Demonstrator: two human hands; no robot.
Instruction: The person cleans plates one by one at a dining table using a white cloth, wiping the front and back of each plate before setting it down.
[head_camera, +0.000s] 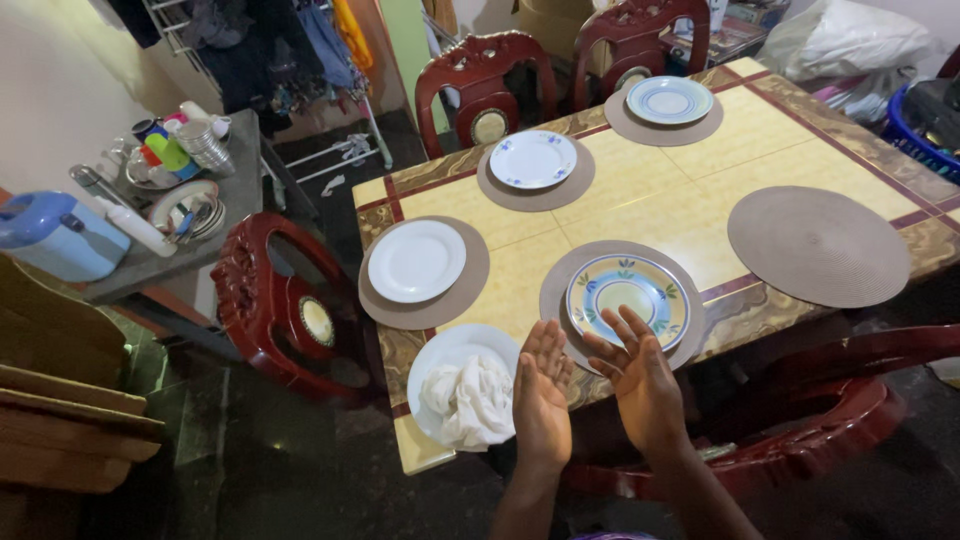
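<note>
- Hands hover side by side over the near edge of the glossy yellow tiled desk (640, 190) with its marbled brown border: the left hand (541, 395) and the right hand (640, 375) are both spread wide open, palms turned up and inward, fingers loosely extended, holding nothing.
- Right hand's fingertips overlap the near rim of a round glazed ceramic plate with a yellow centre, blue ring and leaf pattern (628, 297); whether they touch it I cannot tell. That plate lies centred on a round, matte brown woven placemat (557, 285) just in front of the person.
- Just left of the left hand sits a plain white round plate (440, 350) holding a crumpled, soft white cloth (468, 398), at the desk's near corner.
- Further left, a smooth white plate (416, 261) rests on its own brown round mat.
- Across the desk, a white plate with small blue flowers (533, 159) and a pale blue ringed plate (669, 100) each lie on a round mat.
- To the right, one bare brown round placemat (818, 245) shows its fine ribbed weave.
- Carved, lacquered dark red wooden chairs (275, 300) stand around the desk.
</note>
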